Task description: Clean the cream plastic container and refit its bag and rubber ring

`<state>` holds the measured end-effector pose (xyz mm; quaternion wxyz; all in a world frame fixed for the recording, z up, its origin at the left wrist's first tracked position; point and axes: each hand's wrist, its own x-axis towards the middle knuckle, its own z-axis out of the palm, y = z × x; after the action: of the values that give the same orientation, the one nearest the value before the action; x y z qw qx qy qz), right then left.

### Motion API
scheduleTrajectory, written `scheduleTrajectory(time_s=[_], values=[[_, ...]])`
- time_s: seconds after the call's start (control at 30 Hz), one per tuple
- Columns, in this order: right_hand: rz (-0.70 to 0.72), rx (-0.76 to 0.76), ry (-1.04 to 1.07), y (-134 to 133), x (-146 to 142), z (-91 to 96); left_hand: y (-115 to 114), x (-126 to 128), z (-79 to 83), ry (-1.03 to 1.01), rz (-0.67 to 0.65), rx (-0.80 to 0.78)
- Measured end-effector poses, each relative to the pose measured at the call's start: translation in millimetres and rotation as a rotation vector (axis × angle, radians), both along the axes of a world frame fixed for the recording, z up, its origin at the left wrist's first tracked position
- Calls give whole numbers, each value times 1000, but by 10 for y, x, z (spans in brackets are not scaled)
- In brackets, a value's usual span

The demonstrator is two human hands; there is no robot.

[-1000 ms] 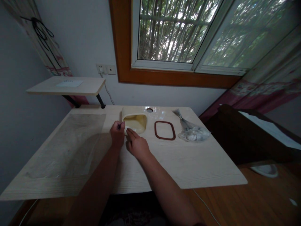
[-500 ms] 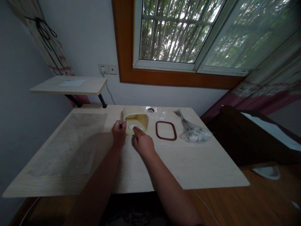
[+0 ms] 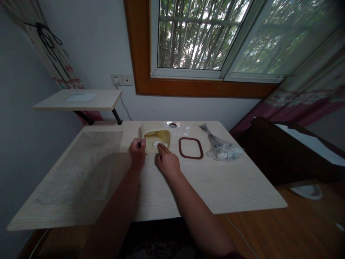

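Observation:
A pale yellow plastic container lies on the light wooden table, its opening facing me. My left hand grips its left rim with curled fingers. My right hand presses a small white cloth or tissue against the container's inside near the front edge, fingers held together on it. A brown rubber sealing ring lies flat just right of the container.
A clear plastic bag with white contents lies right of the ring. A transparent sheet covers the table's left part. A small raised shelf stands at back left. A cable hole sits behind the container. Dark furniture stands to the right.
My right hand has moved the white cloth rightward along the container's inside, from its left front corner toward the middle. My left hand has stayed on the rim.

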<state>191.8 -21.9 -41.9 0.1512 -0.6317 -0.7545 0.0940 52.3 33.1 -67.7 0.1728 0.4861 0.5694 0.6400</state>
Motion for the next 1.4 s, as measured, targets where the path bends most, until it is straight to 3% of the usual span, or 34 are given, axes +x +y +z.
scheduleTrajectory(time_s=[0.2,0.4,0.6,0.8,1.0,1.2,1.4], values=[[190,22,79,-88,-180,-21,2,-6,-16,20,3,18],[-35,-3,-8,-5,-8,-18,6,-2,-24,22,1,18],[179,22,75,-90,-175,-42,-10,5,-8,28,1,24],[-9,5,46,-27,-42,-38,-21,20,-12,18,-8,19],[177,22,120,-65,-158,-56,-23,23,-23,32,-14,17],[-1,8,122,-14,-96,-78,-24,26,-36,26,-35,-12],[192,41,306,-61,-275,-121,-36,24,-60,57,-31,-20]])
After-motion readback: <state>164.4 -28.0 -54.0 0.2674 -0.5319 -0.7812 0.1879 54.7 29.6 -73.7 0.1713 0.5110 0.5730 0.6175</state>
